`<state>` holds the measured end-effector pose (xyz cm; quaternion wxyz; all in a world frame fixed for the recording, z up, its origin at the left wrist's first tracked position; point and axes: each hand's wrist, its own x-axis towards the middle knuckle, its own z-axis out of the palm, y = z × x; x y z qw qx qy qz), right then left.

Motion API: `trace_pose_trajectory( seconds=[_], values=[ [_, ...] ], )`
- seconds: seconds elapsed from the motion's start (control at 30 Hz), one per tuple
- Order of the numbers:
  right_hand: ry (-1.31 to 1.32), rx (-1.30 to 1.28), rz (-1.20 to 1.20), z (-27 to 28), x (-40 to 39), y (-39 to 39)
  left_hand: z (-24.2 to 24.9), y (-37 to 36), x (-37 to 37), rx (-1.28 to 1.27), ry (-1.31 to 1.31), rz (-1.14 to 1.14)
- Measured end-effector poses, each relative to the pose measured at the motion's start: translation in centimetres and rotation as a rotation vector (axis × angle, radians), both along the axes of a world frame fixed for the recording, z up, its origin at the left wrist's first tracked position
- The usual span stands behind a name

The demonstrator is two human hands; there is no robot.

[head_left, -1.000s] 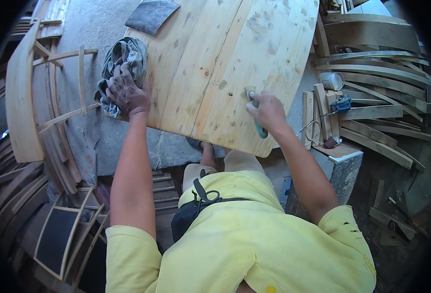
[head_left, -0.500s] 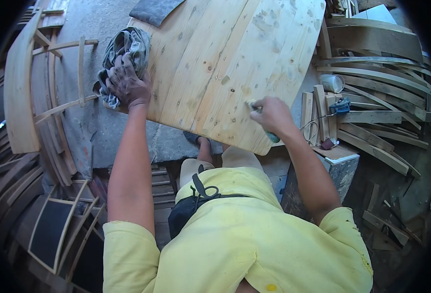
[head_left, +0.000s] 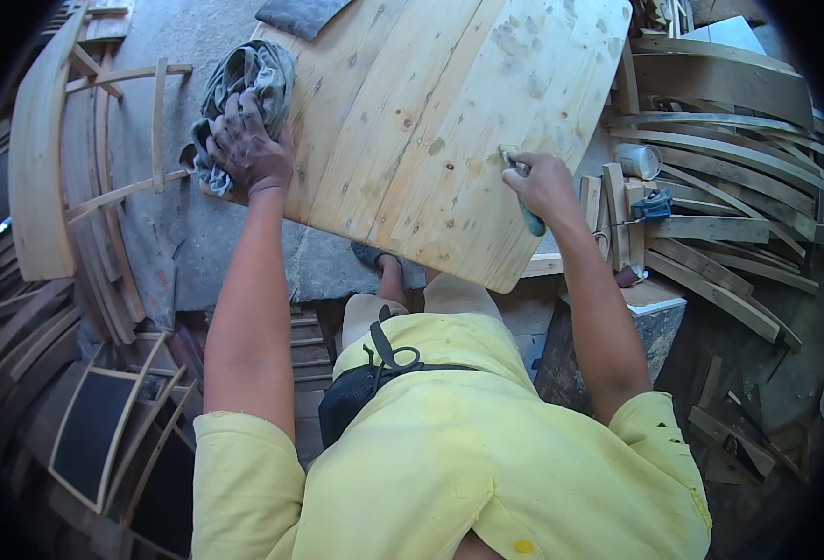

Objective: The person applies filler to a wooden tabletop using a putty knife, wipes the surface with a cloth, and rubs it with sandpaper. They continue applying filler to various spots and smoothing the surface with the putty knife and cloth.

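Observation:
A pale panel of joined wooden planks (head_left: 374,121) lies in front of me, with knots and several greyish-tan filler smears on its right half. My left hand (head_left: 251,154) presses down on a bunched grey-green cloth (head_left: 260,75) at the panel's left edge, fingers curled into its folds. Over the right part of the panel, my right hand (head_left: 544,187) is closed around a putty knife (head_left: 531,220) with a green handle. Its blade end points away from me, close to the wood; whether it touches cannot be made out.
A dark grey sheet (head_left: 304,15) lies on the panel's far left corner. To the right are stacked curved wooden pieces (head_left: 725,163), a white tub (head_left: 638,161) and a blue tool (head_left: 653,203). Wooden frames (head_left: 43,159) stand at the left.
My right hand has moved right and slightly away from me across the panel with the putty knife. My left hand stays on the cloth; the whole view has shifted slightly.

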<state>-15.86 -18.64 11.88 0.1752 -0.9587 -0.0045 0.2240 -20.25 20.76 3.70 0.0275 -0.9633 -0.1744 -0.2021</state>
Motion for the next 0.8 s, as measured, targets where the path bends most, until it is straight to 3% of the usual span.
trace_pose_trajectory(
  seconds=[0.07,0.17,0.3,0.47,0.6,0.8],
  values=[
    [0.028,-0.006,-0.017,0.6,-1.1,1.3,-0.3,0.2,0.2,0.028,0.006,0.006],
    [0.304,-0.06,0.182,3.2,-3.1,2.5,-0.2,0.0,0.1,0.005,-0.033,-0.011],
    [0.075,0.085,0.239,1.4,-6.4,3.6,-0.5,0.3,0.1,0.034,-0.062,-0.017],
    [0.136,0.046,0.283,-0.2,-13.6,3.3,-0.5,0.2,0.0,0.008,-0.053,-0.017],
    [0.169,0.028,0.374,2.2,-12.8,3.7,-0.4,0.2,0.1,0.017,-0.049,-0.003],
    [0.01,-0.011,0.429,-2.3,-14.3,2.9,-0.5,0.3,0.0,0.025,-0.054,-0.016]
  ],
)
